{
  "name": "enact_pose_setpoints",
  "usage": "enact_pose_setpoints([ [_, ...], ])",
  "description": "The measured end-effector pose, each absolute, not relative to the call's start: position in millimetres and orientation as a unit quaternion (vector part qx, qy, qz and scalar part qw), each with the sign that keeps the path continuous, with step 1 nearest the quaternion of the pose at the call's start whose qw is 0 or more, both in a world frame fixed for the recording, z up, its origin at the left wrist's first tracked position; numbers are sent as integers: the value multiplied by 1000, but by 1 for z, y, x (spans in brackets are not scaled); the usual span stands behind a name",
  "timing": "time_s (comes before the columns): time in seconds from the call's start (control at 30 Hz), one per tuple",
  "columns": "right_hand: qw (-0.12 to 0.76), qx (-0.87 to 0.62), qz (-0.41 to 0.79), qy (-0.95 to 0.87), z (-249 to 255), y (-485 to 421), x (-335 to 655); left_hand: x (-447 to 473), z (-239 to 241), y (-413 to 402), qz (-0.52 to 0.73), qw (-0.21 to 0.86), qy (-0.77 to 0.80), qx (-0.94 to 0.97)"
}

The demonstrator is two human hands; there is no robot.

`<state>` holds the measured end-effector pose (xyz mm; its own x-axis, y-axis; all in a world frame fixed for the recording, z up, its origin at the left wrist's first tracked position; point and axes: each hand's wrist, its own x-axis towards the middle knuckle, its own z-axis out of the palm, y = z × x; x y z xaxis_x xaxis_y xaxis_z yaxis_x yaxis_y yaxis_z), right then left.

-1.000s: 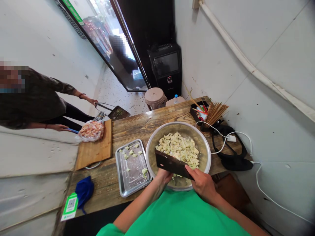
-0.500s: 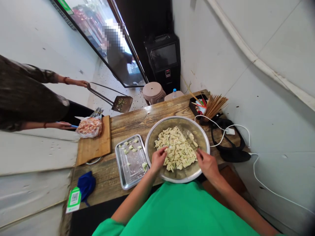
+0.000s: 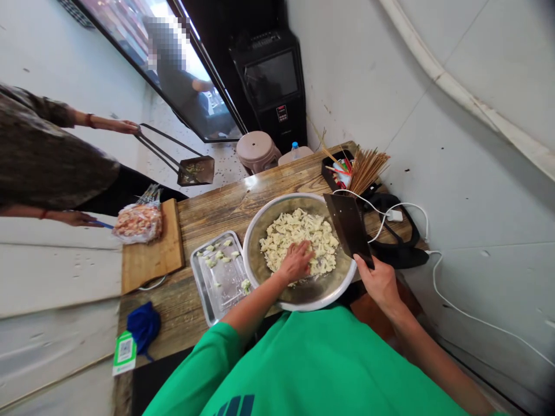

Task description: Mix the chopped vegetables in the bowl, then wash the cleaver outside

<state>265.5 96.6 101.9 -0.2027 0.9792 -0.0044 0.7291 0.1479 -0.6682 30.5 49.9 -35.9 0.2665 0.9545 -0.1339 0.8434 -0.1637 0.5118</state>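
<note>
A wide steel bowl [image 3: 255, 231] stands in front of me with chopped cauliflower florets [image 3: 281, 231] spread over its bottom. Fingers apart, my left hand [image 3: 297, 263] rests on the florets and appears not to grasp any. My right hand [image 3: 379, 280] is closed around the handle of a dark cleaver [image 3: 346, 222]. Its broad blade is tilted up over the bowl's right rim. Left of the bowl, a metal tray [image 3: 200, 283] bears several small floret pieces.
A cutting board [image 3: 173, 254] with bagged, skewered meat [image 3: 137, 222] lies at left, near a blue cloth item [image 3: 143, 328]. Skewers [image 3: 368, 170], a black box and white cables [image 3: 410, 204] are at right. Beyond the table, a co-worker [image 3: 47, 150] holds a long-handled dustpan [image 3: 196, 171].
My left hand has moved from the bowl's left side onto the middle of the florets. My right hand has raised the cleaver, and its blade face now shows. The view has shifted slightly.
</note>
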Motion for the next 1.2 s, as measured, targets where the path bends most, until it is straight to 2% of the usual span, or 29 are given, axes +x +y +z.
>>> enact_pose_setpoints([
  [0.2,225,-605,282,-710,97,96,279,-31,-19,70,217,181,757,589],
  [0.27,222,-608,283,-708,93,98,282,-32,-10,52,184,202,773,572],
  [0.4,215,-604,293,-710,86,100,281,7,-9,11,35,293,764,574],
  [0.5,213,-594,308,-712,83,100,277,37,-19,10,37,277,798,534],
  [0.57,213,-584,322,-714,82,99,273,42,-23,23,86,272,812,509],
  [0.63,212,-575,332,-717,82,99,271,34,-23,36,162,323,787,500],
  [0.77,216,-564,332,-725,82,100,271,5,-14,41,359,613,623,328],
  [0.83,216,-563,333,-725,83,102,273,-6,-9,34,432,691,546,196],
  [0.93,217,-567,333,-721,84,104,275,-13,-3,24,482,720,490,99],
  [1.03,213,-573,335,-717,85,107,276,-14,1,20,506,736,443,78],
  [1.2,210,-565,345,-720,86,108,274,-15,-5,23,551,701,453,10],
])
